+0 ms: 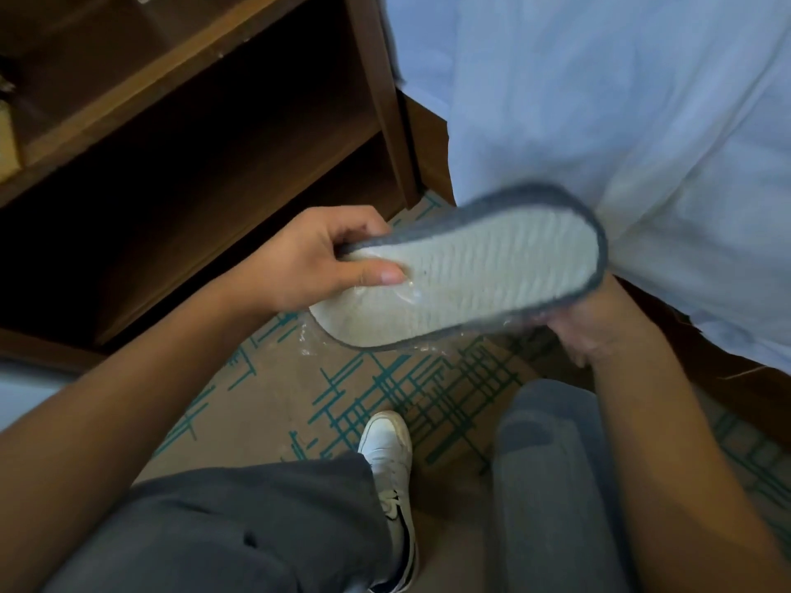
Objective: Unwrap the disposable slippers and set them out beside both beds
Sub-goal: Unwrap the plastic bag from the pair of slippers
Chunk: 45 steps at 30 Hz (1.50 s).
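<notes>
I hold a pair of disposable slippers (466, 271) sole-up in front of me, cream soles with grey edging, still partly inside a clear plastic wrapper (312, 336) that hangs off the heel end. My left hand (299, 258) pinches the heel end, thumb on the sole. My right hand (599, 323) grips the toe end from underneath, mostly hidden by the slippers. A bed with white sheets (620, 122) lies at the upper right.
A dark wooden nightstand (192, 143) with open shelves stands at the upper left, next to the bed. The floor is tan carpet (385, 391) with teal line patterns. My legs in grey trousers and a white shoe (389, 460) fill the bottom.
</notes>
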Each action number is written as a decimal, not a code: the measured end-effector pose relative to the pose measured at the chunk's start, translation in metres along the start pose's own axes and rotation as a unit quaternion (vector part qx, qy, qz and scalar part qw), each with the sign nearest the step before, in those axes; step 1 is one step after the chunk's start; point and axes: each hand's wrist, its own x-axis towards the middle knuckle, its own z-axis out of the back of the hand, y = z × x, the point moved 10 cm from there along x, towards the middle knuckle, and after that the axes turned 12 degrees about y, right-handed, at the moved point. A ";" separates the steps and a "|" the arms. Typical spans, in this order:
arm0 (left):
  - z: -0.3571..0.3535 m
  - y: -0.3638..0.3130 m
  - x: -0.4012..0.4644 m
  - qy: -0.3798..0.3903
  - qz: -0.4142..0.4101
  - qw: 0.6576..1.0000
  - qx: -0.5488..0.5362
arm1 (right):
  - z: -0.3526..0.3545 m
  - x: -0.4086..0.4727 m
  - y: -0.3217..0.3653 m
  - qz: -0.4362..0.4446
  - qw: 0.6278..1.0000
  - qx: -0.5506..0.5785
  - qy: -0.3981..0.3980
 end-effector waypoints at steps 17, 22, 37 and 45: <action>0.019 0.046 -0.007 -0.230 0.045 0.940 -0.249 | -0.029 0.009 -0.006 0.038 0.994 -0.069 -0.075; 0.008 0.043 -0.001 -0.215 0.072 0.952 -0.204 | -0.038 0.011 0.005 0.089 0.995 0.011 -0.049; -0.016 0.051 0.001 -0.220 0.118 0.822 -0.511 | -0.053 0.002 -0.004 0.133 0.978 -0.104 -0.119; -0.018 0.046 0.009 -0.183 0.080 0.870 -0.451 | -0.053 0.009 -0.017 0.097 0.984 -0.105 -0.109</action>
